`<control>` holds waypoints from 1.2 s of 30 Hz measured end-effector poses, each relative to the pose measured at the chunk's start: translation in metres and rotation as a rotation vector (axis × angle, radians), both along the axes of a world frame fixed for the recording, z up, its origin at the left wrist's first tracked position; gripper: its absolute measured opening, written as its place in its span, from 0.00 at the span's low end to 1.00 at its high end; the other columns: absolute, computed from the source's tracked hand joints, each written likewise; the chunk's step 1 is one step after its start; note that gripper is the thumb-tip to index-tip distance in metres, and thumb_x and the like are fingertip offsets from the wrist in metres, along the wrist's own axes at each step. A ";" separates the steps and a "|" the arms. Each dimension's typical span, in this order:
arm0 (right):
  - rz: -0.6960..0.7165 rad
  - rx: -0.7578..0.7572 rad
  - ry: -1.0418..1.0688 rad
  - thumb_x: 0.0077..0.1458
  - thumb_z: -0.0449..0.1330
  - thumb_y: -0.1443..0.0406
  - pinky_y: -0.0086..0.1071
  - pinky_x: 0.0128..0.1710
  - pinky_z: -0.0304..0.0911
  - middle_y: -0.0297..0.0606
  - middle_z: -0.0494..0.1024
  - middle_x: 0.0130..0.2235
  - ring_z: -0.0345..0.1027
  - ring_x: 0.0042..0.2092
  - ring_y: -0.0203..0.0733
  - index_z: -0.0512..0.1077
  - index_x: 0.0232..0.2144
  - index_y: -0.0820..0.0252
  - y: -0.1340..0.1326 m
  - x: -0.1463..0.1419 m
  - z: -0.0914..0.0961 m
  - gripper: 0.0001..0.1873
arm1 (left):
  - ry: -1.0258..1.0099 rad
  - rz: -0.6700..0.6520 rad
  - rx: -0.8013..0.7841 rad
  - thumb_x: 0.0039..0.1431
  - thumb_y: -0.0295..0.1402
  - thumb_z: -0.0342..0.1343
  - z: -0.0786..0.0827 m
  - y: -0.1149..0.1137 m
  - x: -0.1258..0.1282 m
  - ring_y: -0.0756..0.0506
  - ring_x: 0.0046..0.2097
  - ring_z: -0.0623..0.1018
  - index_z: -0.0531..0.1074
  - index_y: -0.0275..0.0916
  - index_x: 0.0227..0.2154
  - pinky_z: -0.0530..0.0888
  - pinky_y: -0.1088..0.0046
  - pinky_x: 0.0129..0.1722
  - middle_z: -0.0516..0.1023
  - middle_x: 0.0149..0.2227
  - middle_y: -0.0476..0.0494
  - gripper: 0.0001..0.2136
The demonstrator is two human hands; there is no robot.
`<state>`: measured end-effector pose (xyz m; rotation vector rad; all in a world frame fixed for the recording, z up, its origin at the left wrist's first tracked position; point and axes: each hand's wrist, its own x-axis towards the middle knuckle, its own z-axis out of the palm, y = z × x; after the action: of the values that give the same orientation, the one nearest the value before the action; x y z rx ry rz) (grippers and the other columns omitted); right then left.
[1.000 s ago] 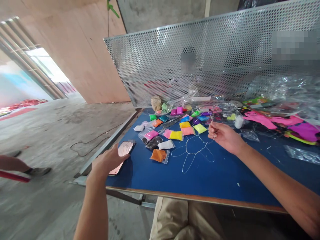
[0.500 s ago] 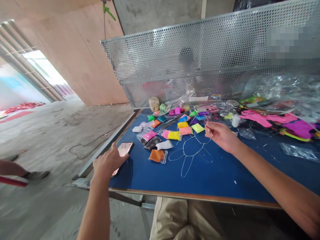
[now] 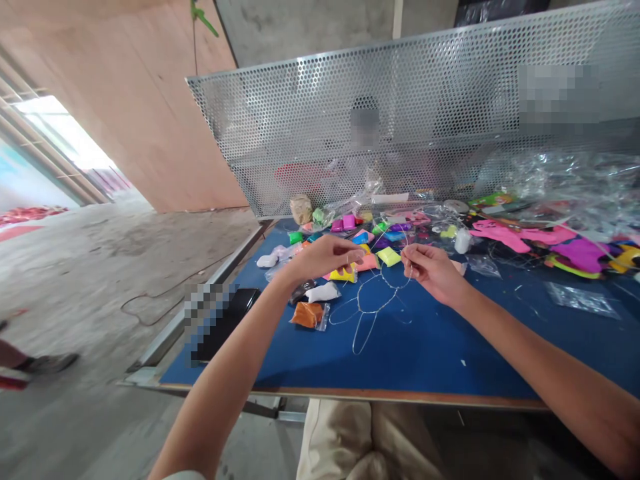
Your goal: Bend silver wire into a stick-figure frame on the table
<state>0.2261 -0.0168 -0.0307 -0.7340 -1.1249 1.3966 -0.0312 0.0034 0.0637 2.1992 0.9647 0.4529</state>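
Observation:
A thin wire frame [image 3: 373, 311], twisted into a ring with several long loops, stands over the blue table. My right hand [image 3: 431, 272] pinches its wire at the upper right. My left hand [image 3: 333, 257] reaches in from the left with fingers stretched out and nothing visibly held, just left of the wire. Beneath and around that hand lie small clay-like packets, among them a yellow packet [image 3: 343, 274], a white packet [image 3: 323, 292] and an orange packet [image 3: 307, 315]. A lime packet [image 3: 389, 256] sits between the hands. The phone [image 3: 225, 327] lies dark-screened beside my left forearm.
A perforated metal panel [image 3: 310, 113] rises along the back of the blue table [image 3: 400, 370]. Pink cut-out shapes [image 3: 505, 233], clear plastic bags [image 3: 565, 173] and a small white bottle [image 3: 463, 241] crowd the right side. Someone's leg and shoe [image 3: 50, 363] show at far left.
My left hand has left the phone and moved right, over the packets, towards the wire. The phone's lit screen is now dark. My right hand still pinches the wire.

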 end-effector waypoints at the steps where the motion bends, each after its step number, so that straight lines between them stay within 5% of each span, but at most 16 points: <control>1: -0.005 0.002 -0.010 0.49 0.70 0.57 0.29 0.23 0.54 0.32 0.68 0.27 0.56 0.23 0.29 0.73 0.25 0.59 0.000 -0.001 -0.001 0.14 | -0.008 -0.035 -0.037 0.60 0.46 0.55 -0.001 0.006 0.007 0.50 0.33 0.78 0.79 0.40 0.45 0.73 0.77 0.31 0.82 0.36 0.42 0.18; 7: -0.064 0.094 -0.174 0.52 0.67 0.54 0.30 0.23 0.58 0.36 0.75 0.28 0.63 0.24 0.32 0.75 0.28 0.59 0.000 -0.001 -0.002 0.14 | -0.184 -0.148 -0.215 0.57 0.41 0.61 -0.007 0.024 0.029 0.48 0.36 0.80 0.79 0.35 0.38 0.77 0.72 0.39 0.81 0.36 0.39 0.14; 19: -0.150 0.275 -0.375 0.53 0.65 0.52 0.32 0.20 0.61 0.37 0.76 0.25 0.65 0.21 0.36 0.77 0.29 0.57 -0.007 -0.005 0.003 0.15 | -0.317 -0.097 -0.319 0.54 0.42 0.64 -0.040 0.023 0.041 0.46 0.41 0.81 0.79 0.36 0.40 0.79 0.68 0.44 0.82 0.38 0.40 0.16; 30: -0.197 0.358 -0.523 0.54 0.65 0.54 0.31 0.18 0.57 0.36 0.75 0.23 0.61 0.20 0.34 0.78 0.26 0.57 -0.006 0.001 0.009 0.14 | -0.200 -0.098 -0.368 0.53 0.40 0.65 -0.018 0.023 0.030 0.45 0.39 0.82 0.80 0.35 0.42 0.80 0.68 0.42 0.83 0.37 0.37 0.17; 36: -0.270 0.309 -0.600 0.52 0.66 0.53 0.30 0.18 0.50 0.36 0.75 0.23 0.57 0.21 0.33 0.81 0.30 0.57 -0.003 0.003 0.016 0.14 | -0.184 -0.035 -0.266 0.53 0.42 0.65 -0.022 0.009 0.036 0.45 0.37 0.82 0.80 0.36 0.40 0.81 0.69 0.40 0.83 0.35 0.38 0.16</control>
<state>0.2286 -0.0194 -0.0143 -1.0661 -1.5905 0.7604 0.0044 0.0122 0.0415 1.8969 0.8345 0.4726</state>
